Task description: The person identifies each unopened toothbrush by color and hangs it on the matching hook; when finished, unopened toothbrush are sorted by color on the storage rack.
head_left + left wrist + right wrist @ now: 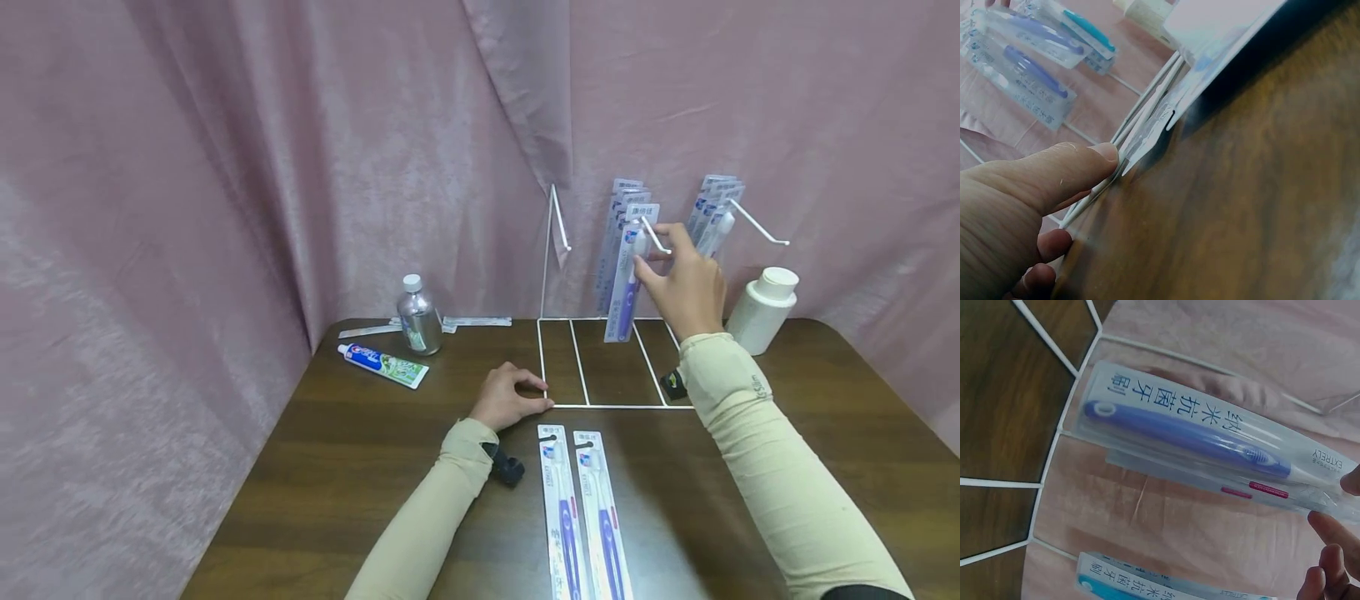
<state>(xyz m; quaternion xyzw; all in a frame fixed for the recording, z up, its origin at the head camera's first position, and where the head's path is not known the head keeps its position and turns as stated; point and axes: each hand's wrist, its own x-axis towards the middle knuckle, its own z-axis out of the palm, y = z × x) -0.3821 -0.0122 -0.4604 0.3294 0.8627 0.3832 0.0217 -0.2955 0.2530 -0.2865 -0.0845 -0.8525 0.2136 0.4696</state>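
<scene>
A white wire display rack stands on the table, with packaged toothbrushes hung from its hooks. At its front left corner my left hand pinches the base wire between thumb and finger; the thumb lies over the wire in the left wrist view. My right hand pinches the front purple toothbrush pack by its edges. That pack hangs at the middle hook, in front of several others. In the right wrist view its purple handle shows clearly, fingertips at the head end.
Two more toothbrush packs lie before the rack. More packs hang on the right hook; the left hook holds none. A white bottle, a silver bottle and a toothpaste tube are on the table, a pink curtain behind.
</scene>
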